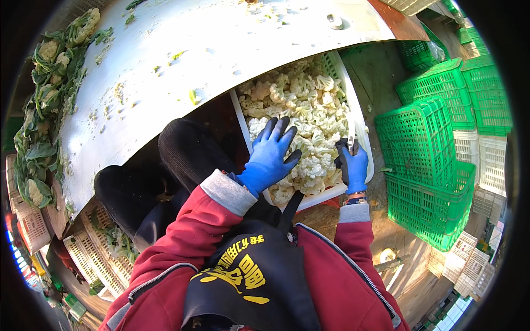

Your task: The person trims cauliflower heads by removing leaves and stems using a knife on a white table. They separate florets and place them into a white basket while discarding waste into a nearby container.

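Note:
My left hand point(270, 155), in a blue and black work glove, lies spread over the cauliflower florets point(304, 99) heaped in a white plastic crate point(363, 138). Its fingers are apart and grip nothing. At the crate's right side, my gloved right hand point(352, 163) is closed around a knife. The pale knife blade point(351, 131) points away from me, and the fingers hide the handle. Part of the crate's far end is under the table edge.
A white-topped table point(136, 89) holds scraps and a small metal ring-shaped object point(334, 22). Whole cauliflowers with leaves point(47, 93) line its left edge. Green plastic crates point(418, 145) stand stacked at the right. Pale slatted crates point(97, 256) are at the lower left.

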A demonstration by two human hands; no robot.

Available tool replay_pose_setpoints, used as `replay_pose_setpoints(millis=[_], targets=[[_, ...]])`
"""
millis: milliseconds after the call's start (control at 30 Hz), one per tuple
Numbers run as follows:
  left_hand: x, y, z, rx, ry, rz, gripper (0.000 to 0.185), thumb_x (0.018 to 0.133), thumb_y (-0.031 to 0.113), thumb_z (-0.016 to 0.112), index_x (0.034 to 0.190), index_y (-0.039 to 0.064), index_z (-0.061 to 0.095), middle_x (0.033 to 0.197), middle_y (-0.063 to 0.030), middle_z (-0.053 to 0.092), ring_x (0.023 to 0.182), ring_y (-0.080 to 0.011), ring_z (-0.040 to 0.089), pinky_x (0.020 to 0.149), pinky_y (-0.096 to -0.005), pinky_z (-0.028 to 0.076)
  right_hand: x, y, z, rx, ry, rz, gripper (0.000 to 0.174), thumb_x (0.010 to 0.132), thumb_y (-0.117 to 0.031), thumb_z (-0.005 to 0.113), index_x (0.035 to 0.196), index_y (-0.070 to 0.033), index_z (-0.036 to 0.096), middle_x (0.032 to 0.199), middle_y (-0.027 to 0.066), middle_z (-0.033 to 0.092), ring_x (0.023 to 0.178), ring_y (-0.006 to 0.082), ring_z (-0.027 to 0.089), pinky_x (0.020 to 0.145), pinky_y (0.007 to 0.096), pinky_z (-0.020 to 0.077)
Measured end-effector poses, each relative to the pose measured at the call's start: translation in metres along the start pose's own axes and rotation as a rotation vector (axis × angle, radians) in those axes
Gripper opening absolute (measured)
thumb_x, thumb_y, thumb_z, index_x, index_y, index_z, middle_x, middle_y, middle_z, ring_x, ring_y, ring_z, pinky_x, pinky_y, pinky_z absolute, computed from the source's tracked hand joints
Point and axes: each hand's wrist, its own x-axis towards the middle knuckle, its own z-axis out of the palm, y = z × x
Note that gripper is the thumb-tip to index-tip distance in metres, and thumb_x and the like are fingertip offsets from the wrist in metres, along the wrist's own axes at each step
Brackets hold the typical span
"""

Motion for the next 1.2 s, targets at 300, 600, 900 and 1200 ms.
replay_pose_setpoints(millis=[300, 600, 900, 1200], targets=[[-0.001, -0.013, 0.004, -0.116, 0.199, -0.01, 0.034, 0.081, 0.018, 0.069, 0.112, 0.008, 0.063, 0.125, -0.0158, 0.057, 0.118, -0.0349, 0.053, 0.098, -0.0421, 0.045, 0.013, -0.005, 0.028, -0.531, -0.116, 0.074, 0.04, 0.083, -0.04, 0.067, 0.096, -0.002, 0.068, 0.078, 0.0187, 0.068, 0.077, 0.033, 0.067, 0.068, 0.0395, 0.0511], [-0.006, -0.025, -0.01, 0.169, -0.098, -0.631, 0.076, 0.082, 0.031, 0.064, 0.144, 0.003, 0.031, 0.15, -0.0263, 0.025, 0.138, -0.0485, 0.02, 0.11, -0.0563, 0.023, 0.013, -0.04, 0.036, -0.948, 0.043, -0.038, 0.046, 0.083, -0.04, 0.065, 0.111, -0.004, 0.062, 0.102, 0.0203, 0.068, 0.093, 0.0359, 0.066, 0.078, 0.0435, 0.0514], [0.0, -0.029, 0.016, -0.566, 0.041, -0.319, 0.051, 0.085, 0.015, 0.063, 0.132, 0.002, 0.05, 0.134, -0.0206, 0.051, 0.126, -0.0302, 0.049, 0.106, -0.0326, 0.037, -0.002, -0.004, 0.04, -0.692, -0.215, -0.107, 0.036, 0.076, -0.021, 0.077, 0.105, -0.003, 0.065, 0.078, 0.0113, 0.069, 0.062, 0.0183, 0.066, 0.057, 0.0316, 0.0515], [0.003, 0.0, 0.01, -1.952, -0.306, -0.622, 0.053, 0.098, 0.043, 0.047, 0.138, 0.01, 0.043, 0.121, -0.0134, 0.061, 0.111, -0.0286, 0.059, 0.091, -0.0514, 0.05, -0.009, -0.06, 0.02, 0.117, -0.675, 0.161, 0.017, 0.083, -0.006, 0.067, 0.099, 0.0, 0.063, 0.072, 0.003, 0.062, 0.051, 0.0056, 0.051, 0.043, 0.022, 0.0409]])
